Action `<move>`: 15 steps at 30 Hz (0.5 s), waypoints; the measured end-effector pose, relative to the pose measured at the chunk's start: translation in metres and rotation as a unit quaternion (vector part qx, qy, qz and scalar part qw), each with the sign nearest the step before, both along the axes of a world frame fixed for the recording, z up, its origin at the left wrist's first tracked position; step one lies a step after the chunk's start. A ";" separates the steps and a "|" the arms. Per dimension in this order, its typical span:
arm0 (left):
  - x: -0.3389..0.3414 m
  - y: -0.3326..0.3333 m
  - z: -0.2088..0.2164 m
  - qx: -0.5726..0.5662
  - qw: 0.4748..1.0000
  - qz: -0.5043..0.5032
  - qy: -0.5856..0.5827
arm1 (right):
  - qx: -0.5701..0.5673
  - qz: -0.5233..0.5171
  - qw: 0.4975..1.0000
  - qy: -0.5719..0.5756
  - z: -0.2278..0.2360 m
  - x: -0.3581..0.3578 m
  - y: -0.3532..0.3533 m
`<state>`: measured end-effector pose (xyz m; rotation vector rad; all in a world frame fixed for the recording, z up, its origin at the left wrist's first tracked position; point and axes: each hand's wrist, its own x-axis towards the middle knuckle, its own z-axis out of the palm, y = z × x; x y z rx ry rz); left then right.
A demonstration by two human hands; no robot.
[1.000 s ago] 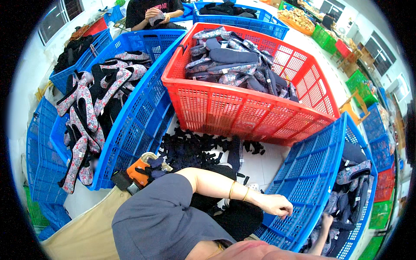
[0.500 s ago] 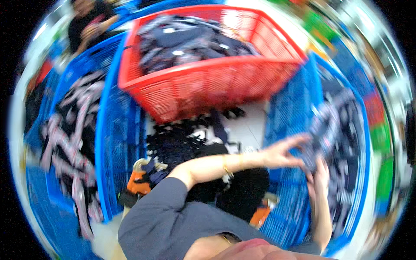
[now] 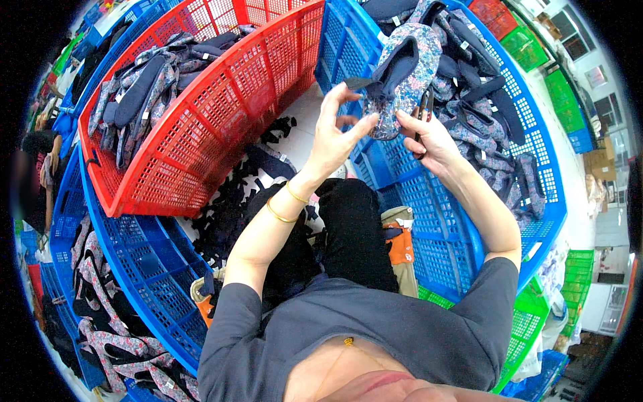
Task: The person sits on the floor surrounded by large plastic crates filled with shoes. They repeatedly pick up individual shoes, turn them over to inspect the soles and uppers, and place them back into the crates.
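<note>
A floral blue-and-pink cloth shoe [image 3: 423,57] with a dark lining is held up over the rim of the right blue crate. My right hand [image 3: 432,142] pinches its near end between thumb and fingers. Also gripped in that hand is a small pair of dark thread snips [image 3: 424,110], blades pointing up alongside the shoe. My left hand [image 3: 329,134] is at the shoe's left side, its thumb against the near end and its bent index finger at a dark fabric flap [image 3: 360,83]. The fingers' exact hold on the flap is partly hidden.
More floral shoes [image 3: 472,127] fill the blue crate [image 3: 552,167] at right. A red crate [image 3: 221,100] at upper left holds similar shoes. Pink-patterned pieces [image 3: 124,345] lie in the left blue crate [image 3: 144,268]. Dark scraps [image 3: 224,218] litter the floor between the crates.
My view has turned right, so the red crate now sits further left. Both hands have raised a shoe from the right crate, and snips now show in my right hand.
</note>
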<state>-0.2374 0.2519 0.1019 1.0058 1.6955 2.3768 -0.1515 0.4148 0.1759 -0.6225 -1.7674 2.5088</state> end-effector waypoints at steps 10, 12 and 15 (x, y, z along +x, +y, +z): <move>0.000 -0.006 0.040 -0.034 0.978 -0.056 0.198 | -0.047 -0.046 0.994 0.089 -0.001 -0.004 0.014; -0.002 -0.003 0.044 -0.043 0.966 0.006 0.254 | -0.074 -0.039 0.989 0.120 0.001 -0.004 0.013; -0.012 0.005 0.078 -0.064 0.958 0.073 0.268 | -0.032 -0.013 0.997 0.073 0.001 -0.002 0.015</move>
